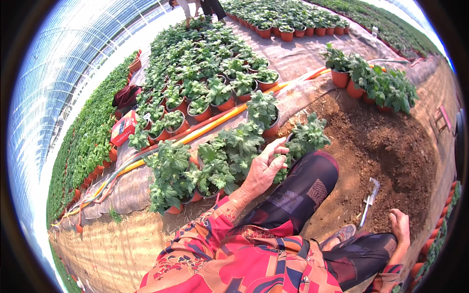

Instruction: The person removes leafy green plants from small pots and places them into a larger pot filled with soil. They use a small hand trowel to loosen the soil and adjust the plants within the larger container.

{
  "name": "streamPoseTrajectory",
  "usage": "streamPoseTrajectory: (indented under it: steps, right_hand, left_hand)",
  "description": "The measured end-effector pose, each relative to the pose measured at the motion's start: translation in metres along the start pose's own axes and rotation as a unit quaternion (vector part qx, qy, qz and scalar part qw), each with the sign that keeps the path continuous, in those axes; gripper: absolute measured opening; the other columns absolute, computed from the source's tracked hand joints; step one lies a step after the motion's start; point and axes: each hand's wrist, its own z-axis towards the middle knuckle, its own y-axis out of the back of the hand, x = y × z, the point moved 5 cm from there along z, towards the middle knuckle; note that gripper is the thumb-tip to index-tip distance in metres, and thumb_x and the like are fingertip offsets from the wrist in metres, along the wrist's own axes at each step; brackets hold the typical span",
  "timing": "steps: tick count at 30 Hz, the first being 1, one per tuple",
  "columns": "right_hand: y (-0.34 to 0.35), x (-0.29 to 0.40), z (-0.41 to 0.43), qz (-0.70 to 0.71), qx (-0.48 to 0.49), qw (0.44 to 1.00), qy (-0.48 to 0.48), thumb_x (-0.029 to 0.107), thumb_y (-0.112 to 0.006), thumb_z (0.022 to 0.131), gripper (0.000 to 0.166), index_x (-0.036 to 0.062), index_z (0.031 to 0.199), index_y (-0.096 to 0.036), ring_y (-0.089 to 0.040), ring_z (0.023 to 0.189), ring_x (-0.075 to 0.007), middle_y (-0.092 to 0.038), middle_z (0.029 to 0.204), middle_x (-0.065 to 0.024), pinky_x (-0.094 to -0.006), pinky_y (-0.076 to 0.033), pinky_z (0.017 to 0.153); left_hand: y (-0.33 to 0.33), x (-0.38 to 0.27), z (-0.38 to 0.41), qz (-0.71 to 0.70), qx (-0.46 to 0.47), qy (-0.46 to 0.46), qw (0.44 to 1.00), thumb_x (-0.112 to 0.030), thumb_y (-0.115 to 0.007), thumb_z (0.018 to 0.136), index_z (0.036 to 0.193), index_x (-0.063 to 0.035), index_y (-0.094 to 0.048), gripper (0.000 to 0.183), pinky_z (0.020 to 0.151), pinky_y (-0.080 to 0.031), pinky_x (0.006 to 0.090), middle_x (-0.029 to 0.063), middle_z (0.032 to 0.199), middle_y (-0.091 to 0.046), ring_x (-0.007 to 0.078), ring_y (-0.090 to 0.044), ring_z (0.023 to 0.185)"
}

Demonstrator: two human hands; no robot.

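Note:
My left hand (266, 166) is held over a group of potted plants, fingers partly extended and apart, with nothing seen in it. Just beyond its fingertips stands a leafy potted plant (309, 135), beside my bent knee. Another plant in an orange-brown plastic pot (272, 126) is a little farther off. To the left of the hand, several leafy plants (210, 164) stand close together. By my other knee, my right hand (400, 225) hangs near the loose soil with its fingers curled; the palm is hidden. A metal hand trowel (370, 199) lies on the ground to its left.
Yellow and red hoses (220, 122) cross beyond the near plants. Behind them spreads a dense block of potted plants (198, 69), with a person (201, 7) bending at its far end. A red box (124, 128) sits at left. Brown soil (384, 146) and a potted row (366, 82) lie right.

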Motion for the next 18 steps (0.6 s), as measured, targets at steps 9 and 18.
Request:
streamPoseTrajectory:
  steps: [9,18]
  right_hand:
    - [0.000,0.021,-0.002,-0.056,-0.021,0.996,0.062,0.013,-0.057,0.087,0.018,-0.0003,0.094,-0.067,-0.066,0.076,-0.0362,-0.066,0.080,-0.0221,-0.0412,-0.051,0.073]
    - [0.005,0.027,0.008,-0.037,0.003,0.999,0.040,0.015,-0.059,0.088,0.018,0.0025,0.098,-0.067,-0.064,0.083,-0.0396,-0.066,0.087,-0.0220,-0.0442,-0.051,0.074]
  left_hand:
    - [-0.034,-0.061,0.006,0.175,-0.007,-0.227,0.958,-0.002,-0.053,0.091,0.110,0.0012,-0.064,0.022,0.078,-0.051,0.0280,0.0100,0.108,-0.059,0.0150,-0.062,0.086]
    - [-0.113,-0.068,0.045,0.186,0.136,-0.264,0.937,0.007,-0.061,0.081,0.098,-0.0031,-0.067,0.021,0.074,-0.051,0.0345,0.0119,0.091,-0.066,0.0286,-0.065,0.084]
